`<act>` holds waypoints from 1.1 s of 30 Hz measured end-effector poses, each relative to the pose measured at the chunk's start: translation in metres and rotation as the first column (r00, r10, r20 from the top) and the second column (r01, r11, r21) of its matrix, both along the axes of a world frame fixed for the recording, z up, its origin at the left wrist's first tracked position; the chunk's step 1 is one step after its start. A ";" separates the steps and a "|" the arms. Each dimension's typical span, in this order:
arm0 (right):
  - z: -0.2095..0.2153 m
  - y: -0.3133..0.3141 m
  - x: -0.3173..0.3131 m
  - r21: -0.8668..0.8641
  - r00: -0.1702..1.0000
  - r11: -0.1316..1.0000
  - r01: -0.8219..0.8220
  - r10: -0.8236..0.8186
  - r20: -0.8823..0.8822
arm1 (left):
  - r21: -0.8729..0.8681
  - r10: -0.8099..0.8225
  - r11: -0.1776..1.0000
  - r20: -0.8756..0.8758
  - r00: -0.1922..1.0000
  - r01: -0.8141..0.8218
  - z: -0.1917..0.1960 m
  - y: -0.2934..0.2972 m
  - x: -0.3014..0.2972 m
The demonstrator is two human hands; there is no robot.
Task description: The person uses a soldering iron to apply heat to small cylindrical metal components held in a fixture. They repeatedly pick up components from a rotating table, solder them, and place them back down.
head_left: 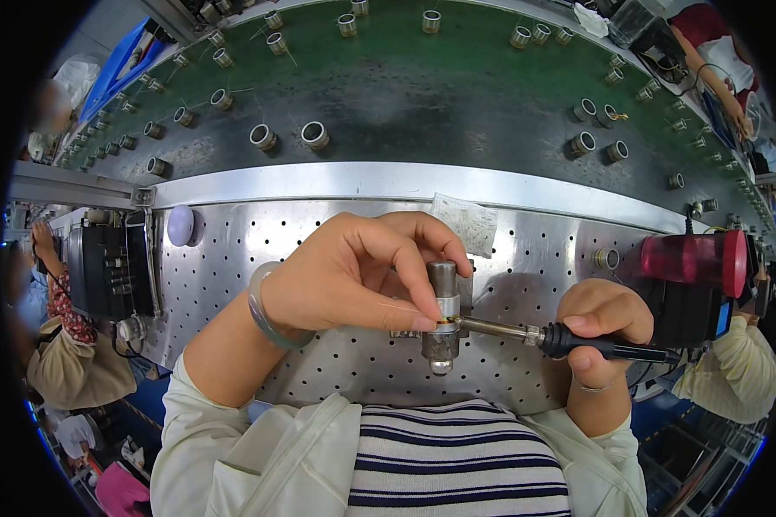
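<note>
My right hand (605,326) is wrapped round the black handle of a soldering iron (502,329). Its metal tip points left and meets the side of a small metal cylinder part (447,308), on a metal post fixture (441,349) in front of me. Thumb and index finger of my left hand (362,271) close together at the part's left side, pinching a thin wire (397,307) that trails back over the thumb. What lies right between the fingertips is partly hidden. A small orange-yellow spot shows where iron and part meet.
Beyond the perforated metal bench (233,327) runs a green conveyor belt (457,77) carrying many metal cylinders (315,135). A red translucent container (694,264) stands right, a purple oval object (180,225) and black device (103,267) left. A paper (466,226) lies behind the fixture. Other people sit on both sides.
</note>
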State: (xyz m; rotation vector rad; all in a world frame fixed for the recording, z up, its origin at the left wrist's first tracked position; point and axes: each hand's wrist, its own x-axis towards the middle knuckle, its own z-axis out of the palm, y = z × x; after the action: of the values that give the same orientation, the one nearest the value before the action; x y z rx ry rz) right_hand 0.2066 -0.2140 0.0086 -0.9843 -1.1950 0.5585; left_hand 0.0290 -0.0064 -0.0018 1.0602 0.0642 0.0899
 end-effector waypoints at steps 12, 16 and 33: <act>0.004 -0.001 0.002 -0.008 0.995 1.000 0.020 -0.019 0.103 | -0.106 -0.079 0.992 -0.090 0.993 0.070 0.004 0.002 0.005; 0.004 -0.001 0.004 -0.004 0.992 1.000 0.015 -0.014 0.127 | -0.115 -0.108 0.989 -0.105 0.989 0.096 0.004 0.002 0.006; -0.003 -0.009 0.009 0.037 0.995 0.998 0.046 -0.042 -0.088 | -0.209 -0.142 0.972 -0.146 0.979 0.109 0.001 0.007 0.010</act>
State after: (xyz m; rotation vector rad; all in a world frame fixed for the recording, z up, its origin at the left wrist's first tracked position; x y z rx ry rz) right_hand 0.2158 -0.2229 0.0053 -0.9418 -1.1007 0.5358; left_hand 0.0386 0.0003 -0.0012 0.8659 0.1479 -0.1154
